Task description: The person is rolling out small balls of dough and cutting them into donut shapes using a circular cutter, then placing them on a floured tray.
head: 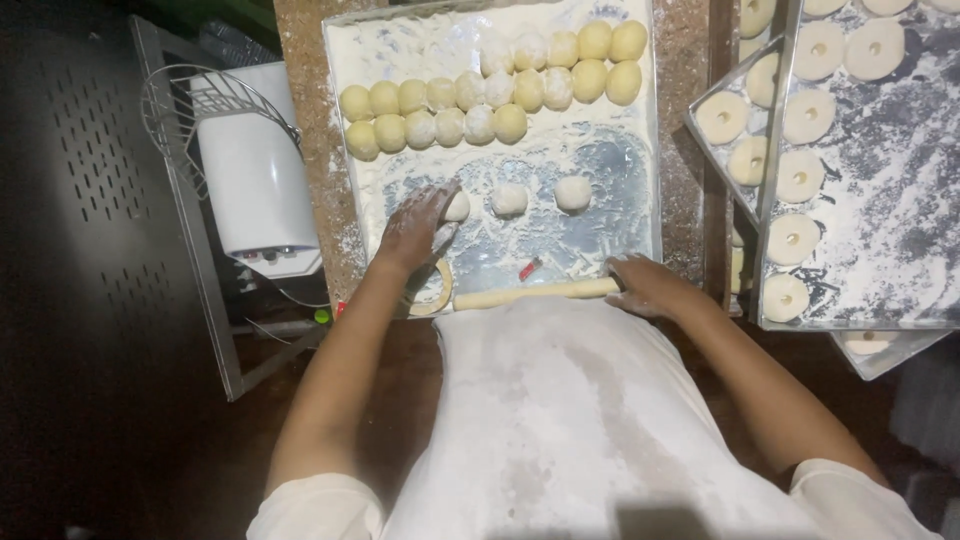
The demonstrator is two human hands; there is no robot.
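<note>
Floured tabletop (620, 215), dim room. Left hand (418, 225) spread loosely over dough ball (457, 206), grip unclear, likely pressing it flat. Right hand (645, 287) clasped on rolling pin (535, 292) end, steadying it. Two more balls just beyond right hand; rows of dough balls (490, 95) farther off.

One floured tray (640, 130) holds about twenty-one yellow dough balls (528, 88) packed in rows, and three more floured balls (509, 200) sit apart in a line below them. One rolling pin (535, 292), one ring cutter (432, 290) and one small red object (529, 268) lie there too. To the right, at least three trays (860, 180) carry over a dozen ring-shaped dough pieces (793, 238); some are cut off at the edge. Two hands show, left hand (415, 228) and right hand (650, 287).
</note>
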